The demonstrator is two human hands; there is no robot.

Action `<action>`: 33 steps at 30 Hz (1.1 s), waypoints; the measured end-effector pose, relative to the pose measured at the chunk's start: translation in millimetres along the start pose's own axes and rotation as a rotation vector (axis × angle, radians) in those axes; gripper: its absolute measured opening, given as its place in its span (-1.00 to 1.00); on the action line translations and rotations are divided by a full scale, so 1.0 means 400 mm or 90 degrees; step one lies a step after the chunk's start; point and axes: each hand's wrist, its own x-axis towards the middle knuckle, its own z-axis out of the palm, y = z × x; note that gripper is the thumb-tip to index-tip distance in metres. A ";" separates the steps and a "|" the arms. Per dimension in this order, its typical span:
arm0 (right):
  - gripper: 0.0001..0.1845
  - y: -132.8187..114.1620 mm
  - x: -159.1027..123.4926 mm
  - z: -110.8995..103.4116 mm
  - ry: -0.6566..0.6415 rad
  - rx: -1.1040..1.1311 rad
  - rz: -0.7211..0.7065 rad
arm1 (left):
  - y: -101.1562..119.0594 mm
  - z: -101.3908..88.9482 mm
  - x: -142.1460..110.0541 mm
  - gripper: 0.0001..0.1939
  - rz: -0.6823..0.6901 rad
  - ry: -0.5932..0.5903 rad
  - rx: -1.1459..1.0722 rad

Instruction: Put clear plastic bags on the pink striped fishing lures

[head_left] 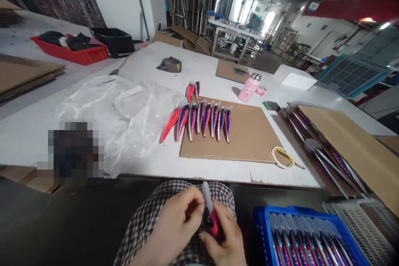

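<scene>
Low in the view, my left hand and my right hand both pinch a red fishing lure with a clear plastic lip, held above my checked lap. My fingers hide most of its body. Beyond the table edge, a row of several striped purple, silver and red lures lies on a brown cardboard sheet. A plain red lure lies at the row's left end. To my lower right, a blue plastic crate holds several similar lures, standing close together.
A crumpled clear plastic bag lies on the white table, left of the lures. A tape roll, a pink flask and cardboard holding long striped lures sit to the right. A red tray holding dark cloth stands far left.
</scene>
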 end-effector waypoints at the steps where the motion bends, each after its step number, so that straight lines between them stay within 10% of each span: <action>1: -0.28 0.001 0.000 -0.001 -0.002 0.002 0.004 | -0.001 0.001 0.000 -0.84 -0.001 0.001 0.005; 33: -0.11 0.053 0.013 -0.032 -0.088 -0.061 -0.106 | -0.014 -0.009 0.005 -0.91 -0.029 -0.061 -0.166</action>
